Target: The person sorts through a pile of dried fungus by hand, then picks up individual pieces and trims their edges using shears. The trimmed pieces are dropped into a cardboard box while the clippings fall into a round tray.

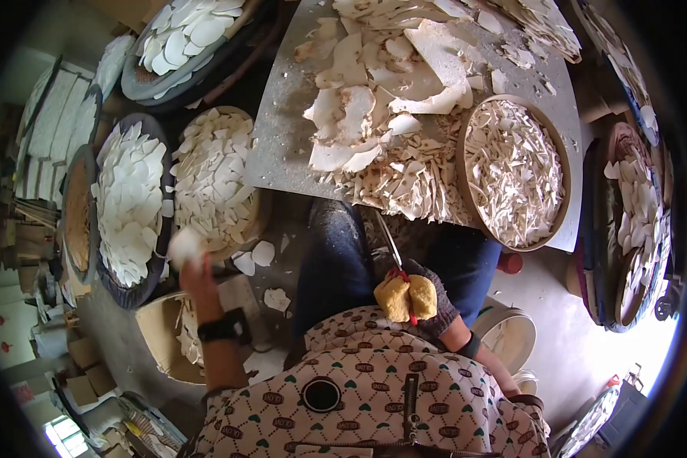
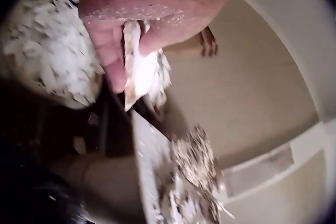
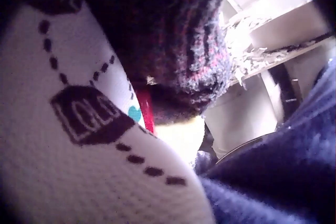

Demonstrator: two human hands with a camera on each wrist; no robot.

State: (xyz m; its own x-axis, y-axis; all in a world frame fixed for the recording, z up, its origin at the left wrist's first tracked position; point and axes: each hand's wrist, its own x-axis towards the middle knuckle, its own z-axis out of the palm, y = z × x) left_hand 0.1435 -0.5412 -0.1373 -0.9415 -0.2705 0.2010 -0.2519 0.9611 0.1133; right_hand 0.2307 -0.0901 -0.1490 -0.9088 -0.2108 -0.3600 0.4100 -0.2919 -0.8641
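Observation:
The left hand point(image 1: 200, 284) reaches out at the left, blurred, beside a round tray of white pieces point(image 1: 215, 175). In the left wrist view that hand point(image 2: 157, 8) pinches a white piece with a brown edge point(image 2: 140, 74) between thumb and fingers. At the lap, the gloved right hand point(image 1: 435, 301) grips scissors point(image 1: 391, 243) with red handles wrapped in yellow sponge point(image 1: 393, 298); the blades point up toward the board. In the right wrist view the knitted glove point(image 3: 178, 40) covers the hand, and a red handle point(image 3: 146, 112) shows beneath it.
A grey board point(image 1: 282, 145) holds piled irregular pieces and a round basket point(image 1: 463, 172) of thin scraps. Round trays stand left and right. Below the left hand is a cardboard box point(image 1: 156, 340); a white bucket point(image 1: 520, 336) stands right of the lap.

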